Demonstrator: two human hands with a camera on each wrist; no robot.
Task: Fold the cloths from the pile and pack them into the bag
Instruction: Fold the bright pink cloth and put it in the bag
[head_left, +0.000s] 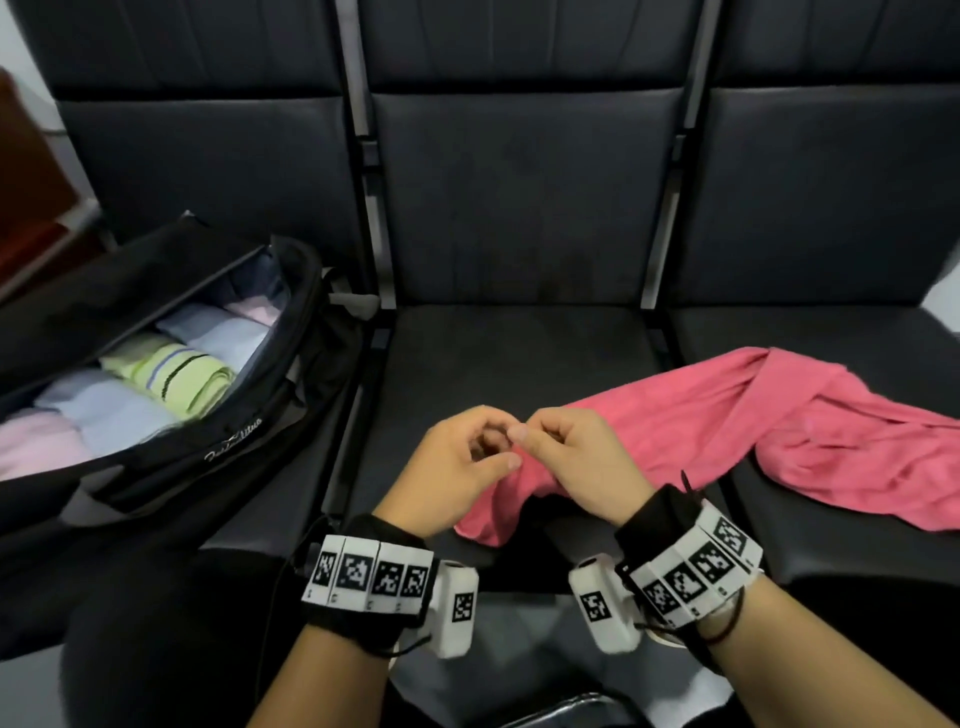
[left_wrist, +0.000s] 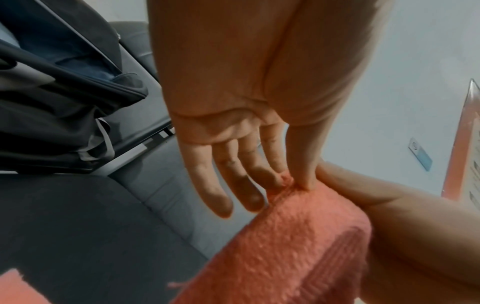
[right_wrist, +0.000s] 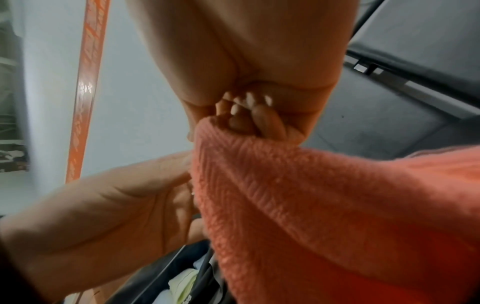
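A pink cloth (head_left: 779, 431) lies across the dark bench (head_left: 514, 353). Most of it is spread on the right seat, bunched and twisted. One end comes over to the middle seat, near the front edge, and hangs down a little there.

Both hands meet at that end. The right hand (head_left: 576, 457) has its fingers (right_wrist: 267, 121) curled tight round the cloth's edge. The left hand (head_left: 457, 467) pinches the same edge between thumb and first finger, just beside the right hand. Its other fingers (left_wrist: 215, 185) hang loose and straight. The two hands touch at the fingertips.

A black bag (head_left: 291, 374) sits on the left seat, close to the left hand. Its top is open. Inside lie folded cloths side by side: pink (head_left: 36, 441), pale blue (head_left: 114, 405), green with stripes (head_left: 176, 374), more pale blue (head_left: 218, 332) and pink farther back. They fill most of the bag that shows. A grey strap (head_left: 353, 301) sticks out at the bag's far right corner.

The back half of the middle seat is bare. Metal bars (head_left: 374, 218) stand between the seat backs. The person's dark legs (head_left: 156, 623) are under the bag's near side, at the front edge of the bench.
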